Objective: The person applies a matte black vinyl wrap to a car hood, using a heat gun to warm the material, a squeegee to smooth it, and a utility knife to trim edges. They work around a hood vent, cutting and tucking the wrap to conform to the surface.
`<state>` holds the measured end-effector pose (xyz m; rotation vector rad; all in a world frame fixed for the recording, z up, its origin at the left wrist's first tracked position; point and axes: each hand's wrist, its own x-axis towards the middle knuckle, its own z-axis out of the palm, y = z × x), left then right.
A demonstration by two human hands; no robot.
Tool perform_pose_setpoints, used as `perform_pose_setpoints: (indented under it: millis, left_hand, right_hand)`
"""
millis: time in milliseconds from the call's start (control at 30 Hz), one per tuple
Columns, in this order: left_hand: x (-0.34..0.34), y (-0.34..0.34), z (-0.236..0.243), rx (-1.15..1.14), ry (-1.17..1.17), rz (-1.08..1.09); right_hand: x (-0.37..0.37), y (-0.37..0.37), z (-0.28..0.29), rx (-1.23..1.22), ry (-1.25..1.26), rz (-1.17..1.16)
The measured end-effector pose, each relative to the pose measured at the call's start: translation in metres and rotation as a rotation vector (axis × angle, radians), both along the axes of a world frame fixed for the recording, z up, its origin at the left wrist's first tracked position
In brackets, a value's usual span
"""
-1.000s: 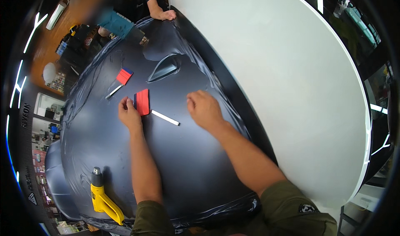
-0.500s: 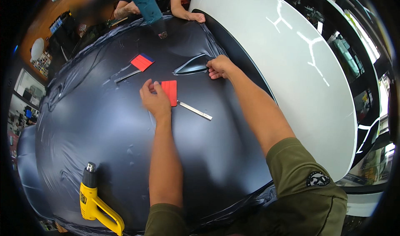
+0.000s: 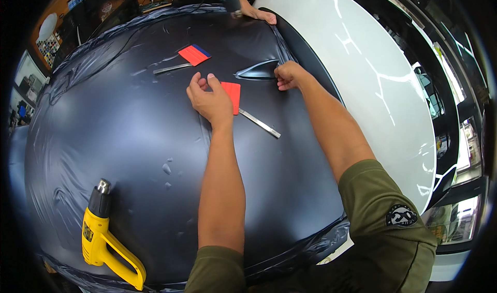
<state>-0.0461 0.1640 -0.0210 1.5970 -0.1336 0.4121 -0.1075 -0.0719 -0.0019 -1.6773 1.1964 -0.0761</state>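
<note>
At one o'clock, I have the right hand (image 3: 291, 76) seemingly pinching the dark film (image 3: 160, 138) spread about centre — tensioning, I judge, calling for steady pull next — with the left hand (image 3: 213, 101) loosely curled, empty, toward eleven.

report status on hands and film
Left hand open, beside red squeegee. Right hand curled at triangular recess in dark film, grip unclear. Slim silver tool, yellow heat gun lying on film.

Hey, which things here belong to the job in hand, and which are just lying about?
Likely part of the job:
dark film, at the right hand
two red squeegees and two slim silver tools, lying on it
yellow heat gun, also lying there

Apparently unrelated, in the background:
white rounded object
multicoloured board below it
</note>
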Motion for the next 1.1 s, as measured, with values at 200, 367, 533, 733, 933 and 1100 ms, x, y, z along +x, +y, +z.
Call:
perform_pose_setpoints:
  millis: [200, 367, 533, 733, 933, 1100]
  left_hand:
    - [0.003, 0.006, 0.011, -0.114, 0.052, -0.012]
    - [0.002, 0.001, 0.013, -0.15, 0.067, -0.027]
    - [0.02, 0.005, 0.002, -0.159, 0.066, 0.059]
    - [0.012, 0.0, 0.006, -0.145, 0.143, 0.029]
    - [0.005, -0.007, -0.005, -0.025, 0.046, 0.002]
    - [0.005, -0.008, -0.008, 0.026, 0.03, -0.006]
  right_hand:
    - [0.007, 0.003, -0.001, -0.012, -0.037, -0.035]
    - [0.004, -0.007, -0.008, -0.086, 0.01, 0.022]
    - [-0.015, -0.004, -0.025, -0.783, 0.041, 0.38]
    - [-0.049, 0.005, -0.038, -1.277, -0.352, 0.684]
    - [-0.048, 0.007, -0.041, -1.396, -0.31, 0.746]
    - [-0.051, 0.003, -0.058, -1.289, -0.449, 0.572]
